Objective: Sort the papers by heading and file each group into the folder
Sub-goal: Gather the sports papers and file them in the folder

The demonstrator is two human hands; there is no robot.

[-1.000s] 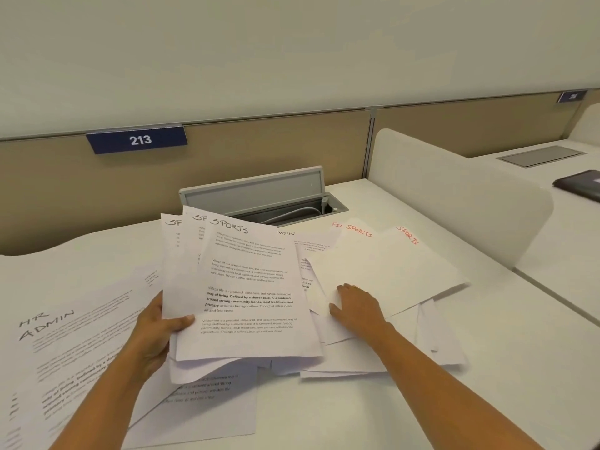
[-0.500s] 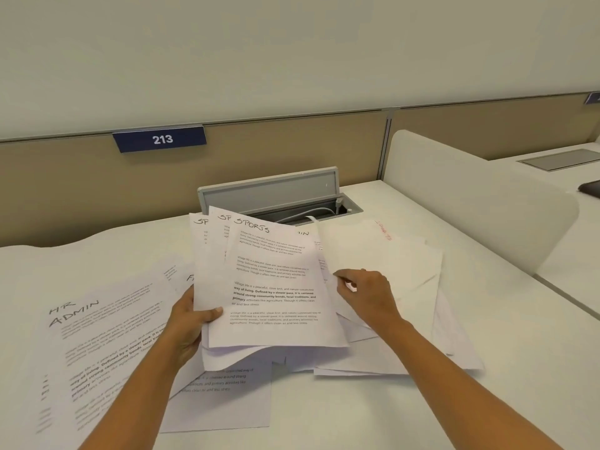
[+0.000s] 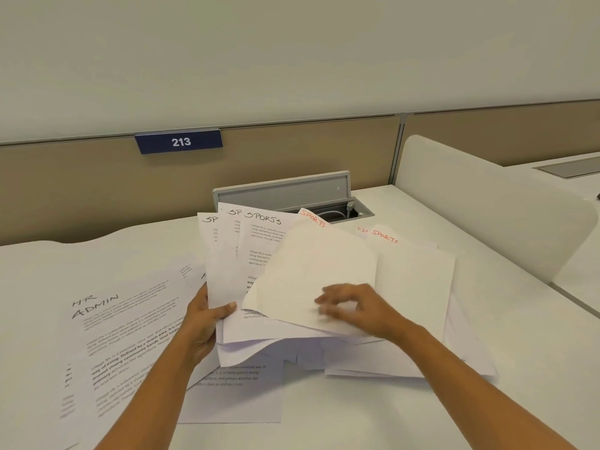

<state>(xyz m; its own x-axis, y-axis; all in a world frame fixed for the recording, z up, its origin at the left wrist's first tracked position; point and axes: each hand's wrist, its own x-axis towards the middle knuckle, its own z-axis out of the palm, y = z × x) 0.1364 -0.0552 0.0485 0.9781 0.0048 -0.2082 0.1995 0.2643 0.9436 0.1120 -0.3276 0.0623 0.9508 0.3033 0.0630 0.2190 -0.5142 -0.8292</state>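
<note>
White printed SPORTS sheets sit fanned in our left hand, thumb pinching. Our right hand lays a red-headed sheet on; its grip is blurred, and the fan may slide apart.

The left hand grips a fanned sheaf of SPORTS sheets, thumb on top; the right hand (blurred) lays a red-headed SPORTS sheet over them; an HR ADMIN sheet lies left on the desk.
</note>
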